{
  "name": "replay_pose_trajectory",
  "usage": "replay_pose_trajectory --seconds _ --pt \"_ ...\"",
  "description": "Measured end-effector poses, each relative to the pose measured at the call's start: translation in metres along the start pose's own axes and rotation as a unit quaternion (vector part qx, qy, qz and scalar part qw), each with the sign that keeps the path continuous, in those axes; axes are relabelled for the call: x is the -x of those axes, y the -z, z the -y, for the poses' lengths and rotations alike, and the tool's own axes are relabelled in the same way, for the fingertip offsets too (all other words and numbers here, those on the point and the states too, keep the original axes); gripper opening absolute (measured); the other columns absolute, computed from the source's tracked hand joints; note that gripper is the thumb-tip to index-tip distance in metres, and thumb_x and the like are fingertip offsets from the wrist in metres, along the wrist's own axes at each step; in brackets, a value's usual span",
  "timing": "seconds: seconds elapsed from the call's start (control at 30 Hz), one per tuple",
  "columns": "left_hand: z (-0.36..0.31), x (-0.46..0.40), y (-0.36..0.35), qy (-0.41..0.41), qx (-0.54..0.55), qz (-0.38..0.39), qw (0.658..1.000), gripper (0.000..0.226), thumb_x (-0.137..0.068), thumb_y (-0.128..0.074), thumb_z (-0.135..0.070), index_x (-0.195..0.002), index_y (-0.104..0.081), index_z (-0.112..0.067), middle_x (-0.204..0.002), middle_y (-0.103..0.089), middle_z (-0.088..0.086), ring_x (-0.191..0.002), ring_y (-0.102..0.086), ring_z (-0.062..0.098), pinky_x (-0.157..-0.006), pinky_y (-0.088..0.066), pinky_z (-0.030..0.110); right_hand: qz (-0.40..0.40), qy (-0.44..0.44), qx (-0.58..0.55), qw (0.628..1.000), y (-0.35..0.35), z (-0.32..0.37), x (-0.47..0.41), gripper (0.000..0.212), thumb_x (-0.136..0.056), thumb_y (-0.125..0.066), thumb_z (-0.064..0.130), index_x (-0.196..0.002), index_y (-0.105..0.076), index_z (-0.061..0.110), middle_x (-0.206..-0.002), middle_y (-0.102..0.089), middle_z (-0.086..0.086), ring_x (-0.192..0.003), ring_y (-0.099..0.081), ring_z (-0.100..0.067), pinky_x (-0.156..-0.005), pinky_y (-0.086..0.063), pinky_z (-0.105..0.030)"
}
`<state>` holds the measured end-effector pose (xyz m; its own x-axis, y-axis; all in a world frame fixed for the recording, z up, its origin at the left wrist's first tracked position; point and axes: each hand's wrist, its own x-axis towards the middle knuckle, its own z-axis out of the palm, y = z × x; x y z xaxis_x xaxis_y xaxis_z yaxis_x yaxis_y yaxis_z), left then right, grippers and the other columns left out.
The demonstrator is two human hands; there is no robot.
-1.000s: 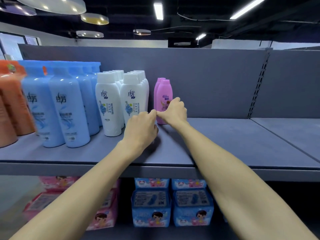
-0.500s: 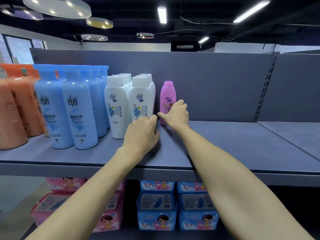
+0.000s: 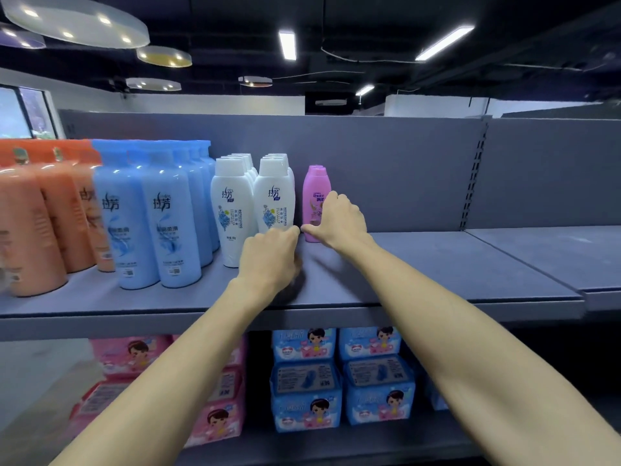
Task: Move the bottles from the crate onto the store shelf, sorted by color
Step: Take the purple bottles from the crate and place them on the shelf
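Note:
A pink bottle [image 3: 314,193] stands upright on the grey shelf [image 3: 420,274], just right of two rows of white bottles [image 3: 273,196]; a second pink cap shows right behind it. My right hand [image 3: 339,220] is around the pink bottle's lower right side, with the thumb across the front of its base. My left hand [image 3: 268,257] rests on the shelf in front of the right white row, fingers curled under with nothing seen in them and its thumb tip close to the right thumb. Blue bottles [image 3: 151,213] and orange bottles [image 3: 40,223] fill the left. No crate is in view.
The shelf board right of the pink bottle is bare up to the slotted upright [image 3: 473,183]; another grey shelf section [image 3: 554,257] continues beyond. The lower shelf holds pink packs [image 3: 134,358] and blue packs [image 3: 336,375]. A grey back panel closes the shelf behind.
Both hands stay at the pink bottle's base, hardly moving. The two pink bottles, offset a second ago, now stand one behind the other. My head view has shifted left a little.

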<state>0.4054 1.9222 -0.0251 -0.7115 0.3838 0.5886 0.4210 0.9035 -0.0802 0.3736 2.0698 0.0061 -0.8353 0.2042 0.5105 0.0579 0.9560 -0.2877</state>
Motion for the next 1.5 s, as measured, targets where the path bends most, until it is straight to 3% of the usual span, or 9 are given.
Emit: replay_pose_trajectory --seconds 0.33,0.47,0.57,0.83,0.93,1.07,1.23,1.5 --pt "0.015 0.036 0.048 -0.038 0.017 -0.023 0.999 0.020 -0.088 -0.055 -0.031 -0.101 -0.051 -0.017 -0.098 -0.064 0.008 -0.088 -0.062 0.034 -0.063 -0.033 0.033 -0.016 0.028 0.068 0.997 0.056 0.040 0.072 0.046 -0.084 -0.070 0.036 -0.110 -0.047 0.007 -0.107 -0.056 -0.011 -0.093 -0.060 -0.034 -0.066 -0.039 -0.034" --pt "0.028 0.081 0.077 -0.039 0.128 -0.028 0.991 0.024 -0.084 -0.058 -0.037 -0.100 -0.054 -0.019 -0.087 -0.067 -0.001 -0.083 -0.062 0.028 -0.064 -0.043 0.033 -0.032 0.076 0.040 0.996 0.073 0.056 0.139 0.037 -0.083 -0.069 0.036 -0.101 -0.048 0.011 -0.097 -0.057 -0.006 -0.085 -0.059 -0.031 -0.069 -0.047 -0.038" --pt "0.042 0.129 0.079 -0.049 0.180 -0.045 0.981 0.024 -0.081 -0.061 -0.041 -0.097 -0.056 -0.024 -0.076 -0.067 -0.008 -0.080 -0.064 0.023 -0.067 -0.050 0.035 -0.056 0.075 0.019 0.995 0.061 0.049 0.213 0.036 -0.082 -0.071 0.039 -0.097 -0.051 0.014 -0.091 -0.058 -0.002 -0.081 -0.058 -0.025 -0.069 -0.048 -0.039" --pt "0.024 0.220 0.034 -0.085 0.168 0.018 0.982 0.030 -0.086 -0.057 -0.042 -0.107 -0.052 -0.022 -0.087 -0.064 -0.004 -0.084 -0.064 0.026 -0.061 -0.041 0.034 -0.006 0.036 0.021 0.999 0.018 0.040 0.312 0.036 -0.082 -0.071 0.041 -0.100 -0.051 0.016 -0.094 -0.058 0.002 -0.081 -0.060 -0.019 -0.068 -0.051 -0.038" --pt "0.017 0.246 0.011 -0.081 0.182 0.053 0.978 0.027 -0.086 -0.057 -0.040 -0.104 -0.053 -0.021 -0.085 -0.064 -0.004 -0.081 -0.064 0.026 -0.061 -0.046 0.035 0.013 0.026 0.024 0.999 0.001 0.027 0.337 0.036 -0.083 -0.072 0.040 -0.100 -0.051 0.016 -0.093 -0.058 0.002 -0.078 -0.059 -0.018 -0.065 -0.050 -0.035" --pt "-0.002 0.282 -0.029 -0.081 0.192 0.100 0.973 0.024 -0.085 -0.058 -0.038 -0.101 -0.053 -0.020 -0.080 -0.063 -0.005 -0.075 -0.063 0.025 -0.056 -0.041 0.033 0.058 -0.014 0.009 0.998 -0.034 -0.007 0.371 0.036 -0.083 -0.071 0.040 -0.100 -0.051 0.016 -0.092 -0.057 0.001 -0.079 -0.059 -0.019 -0.067 -0.050 -0.037" --pt "-0.050 0.340 -0.101 -0.081 0.235 0.226 0.942 0.026 -0.087 -0.056 -0.039 -0.108 -0.052 -0.023 -0.088 -0.063 -0.006 -0.080 -0.063 0.024 -0.065 -0.049 0.038 0.128 -0.119 -0.014 0.985 -0.102 -0.067 0.434 0.038 -0.080 -0.073 0.040 -0.102 -0.053 0.017 -0.092 -0.056 0.003 -0.078 -0.059 -0.018 -0.070 -0.050 -0.036" --pt "-0.132 0.452 -0.237 -0.109 0.227 0.395 0.883 0.029 -0.089 -0.053 -0.036 -0.114 -0.049 -0.022 -0.096 -0.062 -0.004 -0.086 -0.064 0.025 -0.066 -0.050 0.036 0.294 -0.326 -0.007 0.898 -0.230 -0.174 0.571 0.031 -0.081 -0.072 0.023 -0.102 -0.050 0.017 -0.094 -0.060 -0.006 -0.086 -0.061 -0.030 -0.069 -0.047 -0.037"
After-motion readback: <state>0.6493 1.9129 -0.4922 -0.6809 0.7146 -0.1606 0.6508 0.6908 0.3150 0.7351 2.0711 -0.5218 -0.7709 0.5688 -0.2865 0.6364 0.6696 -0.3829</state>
